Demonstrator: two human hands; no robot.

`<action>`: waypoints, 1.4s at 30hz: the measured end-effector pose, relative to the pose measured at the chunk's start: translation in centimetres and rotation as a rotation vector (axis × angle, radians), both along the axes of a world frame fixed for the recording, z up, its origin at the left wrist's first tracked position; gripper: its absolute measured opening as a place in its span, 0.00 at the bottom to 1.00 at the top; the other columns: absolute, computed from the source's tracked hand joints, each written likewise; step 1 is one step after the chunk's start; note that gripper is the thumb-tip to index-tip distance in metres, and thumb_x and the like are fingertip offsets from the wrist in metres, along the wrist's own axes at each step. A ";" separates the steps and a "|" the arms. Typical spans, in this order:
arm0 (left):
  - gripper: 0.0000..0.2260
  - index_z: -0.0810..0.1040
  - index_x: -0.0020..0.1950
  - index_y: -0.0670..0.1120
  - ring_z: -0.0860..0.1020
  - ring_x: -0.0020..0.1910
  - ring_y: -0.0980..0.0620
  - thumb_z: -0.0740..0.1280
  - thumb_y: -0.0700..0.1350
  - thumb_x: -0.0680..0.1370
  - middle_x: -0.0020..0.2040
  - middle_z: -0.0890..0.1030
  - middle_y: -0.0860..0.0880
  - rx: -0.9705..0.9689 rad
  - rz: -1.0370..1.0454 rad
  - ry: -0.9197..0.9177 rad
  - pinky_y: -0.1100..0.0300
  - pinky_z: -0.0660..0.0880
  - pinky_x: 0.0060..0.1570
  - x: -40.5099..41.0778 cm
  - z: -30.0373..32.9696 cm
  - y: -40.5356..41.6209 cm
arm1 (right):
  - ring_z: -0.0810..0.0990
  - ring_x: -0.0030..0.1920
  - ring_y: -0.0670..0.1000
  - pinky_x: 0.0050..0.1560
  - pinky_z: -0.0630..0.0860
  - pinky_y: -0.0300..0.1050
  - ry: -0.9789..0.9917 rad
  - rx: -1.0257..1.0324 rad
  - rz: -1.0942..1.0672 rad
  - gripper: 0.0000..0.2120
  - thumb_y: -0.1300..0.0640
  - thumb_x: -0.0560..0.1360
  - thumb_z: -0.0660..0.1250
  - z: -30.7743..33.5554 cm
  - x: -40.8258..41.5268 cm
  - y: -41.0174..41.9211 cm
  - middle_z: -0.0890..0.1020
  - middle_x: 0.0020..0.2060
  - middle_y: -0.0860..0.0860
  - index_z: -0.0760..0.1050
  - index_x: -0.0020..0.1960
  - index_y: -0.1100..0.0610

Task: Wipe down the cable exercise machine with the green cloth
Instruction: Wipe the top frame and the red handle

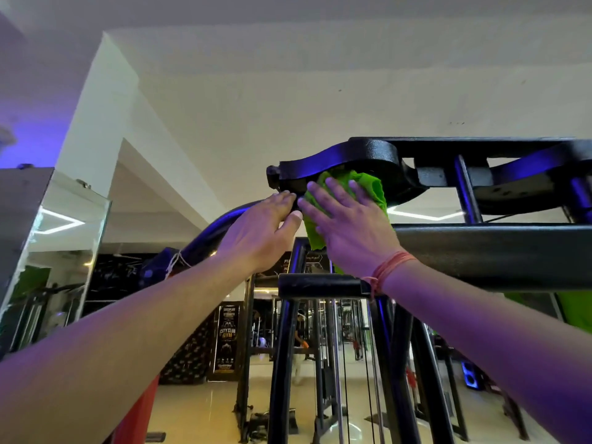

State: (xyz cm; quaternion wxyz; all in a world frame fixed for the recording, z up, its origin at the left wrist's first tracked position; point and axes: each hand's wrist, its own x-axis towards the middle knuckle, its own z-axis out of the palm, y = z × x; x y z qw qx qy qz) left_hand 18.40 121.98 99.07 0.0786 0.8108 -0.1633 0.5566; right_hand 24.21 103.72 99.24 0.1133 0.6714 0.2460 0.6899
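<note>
- Overhead, a pale ceiling (320,75) and white beams frame the top of the black cable exercise machine (480,248), with blue-violet light glancing off its painted steel.
- Highest on that machine sits a curved pulley bracket (352,158), and both arms reach up to it, so the top of the frame looks to be the part being cleaned now.
- Bunched against the underside of the bracket is the green cloth (365,187), with a tail of it hanging down towards the thick crossbar (496,251) below.
- Over the cloth lies the right hand (349,225), fingers straight and spread, palm pressing the fabric flat onto the metal; I'd say it is held that way to cover more surface per pass rather than to grip.
- An orange thread bracelet (387,270) circles that wrist.
- Just left of the cloth, the left hand (266,232) rests on the bracket's end, fingers extended along the edge and thumb beside the cloth; it holds nothing, and seems to steady the reach.
- Below the bracket, thin cables (344,363) and chrome guide rods (336,363) run down inside the frame.
- Far beyond the bracket hangs a gym banner (228,334), and to its left stands a wall mirror (57,251).
</note>
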 end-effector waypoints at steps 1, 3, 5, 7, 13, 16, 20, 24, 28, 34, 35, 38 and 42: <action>0.24 0.59 0.81 0.52 0.55 0.79 0.59 0.53 0.56 0.85 0.81 0.59 0.55 0.003 -0.010 -0.003 0.56 0.54 0.78 0.0 -0.1 0.4 | 0.58 0.81 0.55 0.79 0.52 0.60 -0.001 -0.003 -0.004 0.28 0.51 0.81 0.59 0.3 0.0 -0.1 0.61 0.80 0.48 0.60 0.80 0.45; 0.24 0.59 0.81 0.53 0.55 0.79 0.59 0.53 0.56 0.85 0.81 0.59 0.56 0.016 -0.025 -0.009 0.55 0.55 0.78 0.1 -0.3 1.4 | 0.60 0.80 0.54 0.78 0.54 0.60 -0.041 0.111 0.024 0.27 0.51 0.81 0.60 0.2 0.3 -0.5 0.63 0.79 0.46 0.61 0.80 0.45; 0.24 0.60 0.81 0.54 0.56 0.79 0.59 0.53 0.56 0.85 0.80 0.60 0.57 0.022 -0.049 -0.008 0.54 0.56 0.78 0.2 -0.5 2.7 | 0.59 0.80 0.55 0.79 0.54 0.61 -0.085 0.243 0.021 0.28 0.52 0.82 0.59 -0.8 0.9 0.2 0.63 0.80 0.47 0.60 0.81 0.47; 0.23 0.61 0.80 0.54 0.57 0.79 0.60 0.54 0.55 0.85 0.80 0.61 0.57 0.027 -0.093 -0.004 0.56 0.57 0.78 0.3 -0.4 4.0 | 0.59 0.80 0.57 0.78 0.54 0.60 -0.120 0.251 0.020 0.29 0.53 0.82 0.60 -1.3 1.7 2.3 0.62 0.80 0.49 0.59 0.81 0.50; 0.22 0.64 0.79 0.55 0.62 0.77 0.58 0.57 0.54 0.84 0.79 0.64 0.57 0.009 -0.175 0.014 0.52 0.62 0.76 0.8 -0.3 7.6 | 0.65 0.78 0.56 0.75 0.61 0.59 -0.165 0.155 0.020 0.28 0.56 0.81 0.63 -0.2 1.9 2.6 0.67 0.78 0.47 0.62 0.80 0.47; 0.22 0.64 0.79 0.55 0.66 0.75 0.55 0.57 0.54 0.84 0.78 0.65 0.57 0.002 -0.166 0.016 0.52 0.66 0.73 0.9 -0.3 9.2 | 0.61 0.79 0.57 0.76 0.59 0.61 -0.170 0.284 0.022 0.28 0.54 0.82 0.62 -1.4 2.2 4.6 0.64 0.79 0.48 0.61 0.80 0.48; 0.22 0.65 0.79 0.54 0.69 0.72 0.54 0.57 0.54 0.84 0.78 0.67 0.57 -0.034 -0.173 0.016 0.52 0.68 0.71 1.2 -0.1 10.4 | 0.69 0.76 0.57 0.74 0.65 0.59 -0.147 0.103 0.020 0.26 0.54 0.81 0.66 0.4 2.0 6.6 0.70 0.76 0.48 0.66 0.78 0.48; 0.22 0.65 0.79 0.55 0.70 0.72 0.54 0.56 0.55 0.84 0.78 0.67 0.57 -0.029 -0.201 0.024 0.50 0.69 0.71 1.6 -0.5 11.6 | 0.77 0.69 0.56 0.70 0.71 0.58 -0.195 0.176 0.119 0.21 0.49 0.79 0.69 1.1 1.5 4.8 0.78 0.69 0.49 0.75 0.72 0.47; 0.21 0.67 0.77 0.56 0.75 0.66 0.51 0.57 0.54 0.84 0.74 0.72 0.55 -0.038 -0.211 0.000 0.55 0.73 0.62 1.8 -0.5 12.3 | 0.79 0.66 0.58 0.68 0.74 0.59 -0.264 0.169 0.102 0.25 0.60 0.74 0.77 0.9 3.0 7.7 0.80 0.67 0.51 0.78 0.69 0.48; 0.21 0.67 0.78 0.54 0.74 0.68 0.52 0.57 0.52 0.84 0.76 0.70 0.56 -0.071 -0.244 -0.026 0.54 0.72 0.66 1.6 -1.0 12.6 | 0.76 0.71 0.55 0.71 0.70 0.58 -0.207 0.091 0.180 0.25 0.59 0.76 0.73 1.3 2.9 6.5 0.77 0.70 0.48 0.76 0.71 0.47; 0.21 0.67 0.78 0.54 0.73 0.68 0.52 0.57 0.52 0.84 0.76 0.69 0.56 -0.071 -0.242 -0.020 0.53 0.72 0.67 1.7 -1.1 12.9 | 0.74 0.72 0.55 0.73 0.69 0.58 -0.216 0.149 0.193 0.25 0.60 0.76 0.73 0.5 3.2 6.5 0.76 0.71 0.48 0.76 0.71 0.47; 0.21 0.67 0.78 0.55 0.77 0.62 0.55 0.58 0.52 0.84 0.76 0.70 0.55 -0.075 -0.229 -0.010 0.59 0.75 0.58 1.7 -1.3 13.6 | 0.73 0.72 0.58 0.73 0.68 0.58 -0.264 0.212 0.170 0.24 0.57 0.77 0.72 -0.5 3.8 9.1 0.76 0.71 0.50 0.75 0.72 0.49; 0.21 0.68 0.77 0.55 0.79 0.52 0.55 0.59 0.52 0.83 0.73 0.74 0.53 -0.131 -0.229 -0.012 0.60 0.75 0.48 1.7 -1.6 14.1 | 0.78 0.68 0.58 0.69 0.72 0.59 -0.238 0.017 0.134 0.24 0.57 0.76 0.75 1.5 3.2 12.0 0.78 0.69 0.51 0.76 0.70 0.48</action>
